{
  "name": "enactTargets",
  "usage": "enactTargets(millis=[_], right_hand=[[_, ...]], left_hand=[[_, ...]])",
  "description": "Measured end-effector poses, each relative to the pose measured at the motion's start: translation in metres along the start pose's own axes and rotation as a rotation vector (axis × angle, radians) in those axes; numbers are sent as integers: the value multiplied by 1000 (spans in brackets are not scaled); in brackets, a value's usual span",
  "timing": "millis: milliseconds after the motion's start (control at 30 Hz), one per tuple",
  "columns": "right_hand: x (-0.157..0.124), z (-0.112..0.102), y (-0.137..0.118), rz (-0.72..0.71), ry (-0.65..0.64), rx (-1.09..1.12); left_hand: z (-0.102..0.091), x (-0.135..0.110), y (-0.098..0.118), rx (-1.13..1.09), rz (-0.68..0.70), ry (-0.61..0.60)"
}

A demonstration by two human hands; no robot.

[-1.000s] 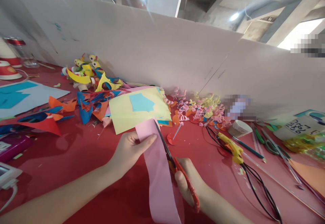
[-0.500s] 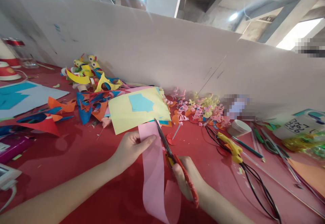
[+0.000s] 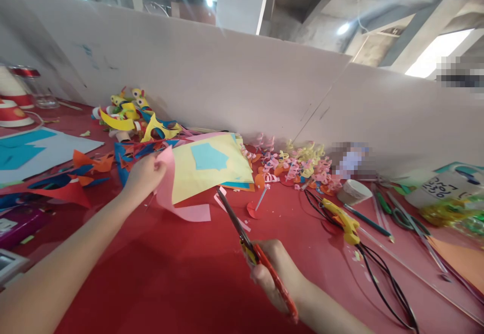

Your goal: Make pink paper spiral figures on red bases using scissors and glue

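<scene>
My left hand (image 3: 145, 173) pinches the upper end of a pink paper strip (image 3: 165, 200), whose lower part curls to the right over the red table. It is at the left edge of a yellow paper sheet (image 3: 189, 177) with a light blue cut-out (image 3: 209, 157) lying on top. My right hand (image 3: 278, 271) grips red-handled scissors (image 3: 242, 233), blades together and pointing up and left. A narrow pink offcut (image 3: 223, 200) lies on the table by the blade tips. Just right of it is a red paper disc with a thin stick (image 3: 259, 205).
Curled pink and yellow paper pieces (image 3: 298, 160) line the foot of the white partition (image 3: 212, 76). A yellow-handled tool with a black cord (image 3: 342, 220), a white cup (image 3: 355, 191) and green scissors (image 3: 404, 220) lie right. Orange and blue scraps (image 3: 93, 162) and a purple box (image 3: 26, 220) are left.
My left hand has carried the pink strip left, away from the scissors. A thin pink offcut now lies on the table near the blades. My right hand has stayed nearly in place.
</scene>
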State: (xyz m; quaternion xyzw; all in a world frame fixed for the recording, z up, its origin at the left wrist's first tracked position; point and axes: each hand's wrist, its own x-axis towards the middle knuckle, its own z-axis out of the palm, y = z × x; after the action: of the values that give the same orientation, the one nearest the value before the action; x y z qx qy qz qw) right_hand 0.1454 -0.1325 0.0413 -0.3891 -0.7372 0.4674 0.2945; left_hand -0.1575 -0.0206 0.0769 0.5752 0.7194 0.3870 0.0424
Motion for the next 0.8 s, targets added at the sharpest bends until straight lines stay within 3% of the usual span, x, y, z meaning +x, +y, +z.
enactTargets(millis=[67, 100, 200, 233, 267, 367, 433, 500, 633, 800], right_hand=[[0, 0, -1, 4, -9, 8], [0, 0, 0, 6, -14, 9], [0, 0, 1, 2, -22, 12], [-1, 0, 2, -1, -22, 19], [-1, 0, 2, -4, -25, 28], [-2, 0, 6, -13, -44, 63], [-2, -2, 7, -18, -53, 65], [0, -5, 3, -38, -58, 36], [1, -26, -22, -71, -82, -205], [-27, -82, -49, 57, -147, -607]], left_hand=[[-4, 1, -4, 26, 150, 93], [-5, -3, -2, 28, 174, 223], [-2, -22, 18, -69, 297, 266], [1, -30, 29, -169, 313, 231], [5, -39, 39, -295, 319, 94], [18, -66, 66, -674, 166, -497], [26, -80, 74, -842, 131, -721], [31, -89, 76, -905, 115, -784], [37, -92, 70, -850, 83, -781], [43, -89, 63, -766, 57, -762]])
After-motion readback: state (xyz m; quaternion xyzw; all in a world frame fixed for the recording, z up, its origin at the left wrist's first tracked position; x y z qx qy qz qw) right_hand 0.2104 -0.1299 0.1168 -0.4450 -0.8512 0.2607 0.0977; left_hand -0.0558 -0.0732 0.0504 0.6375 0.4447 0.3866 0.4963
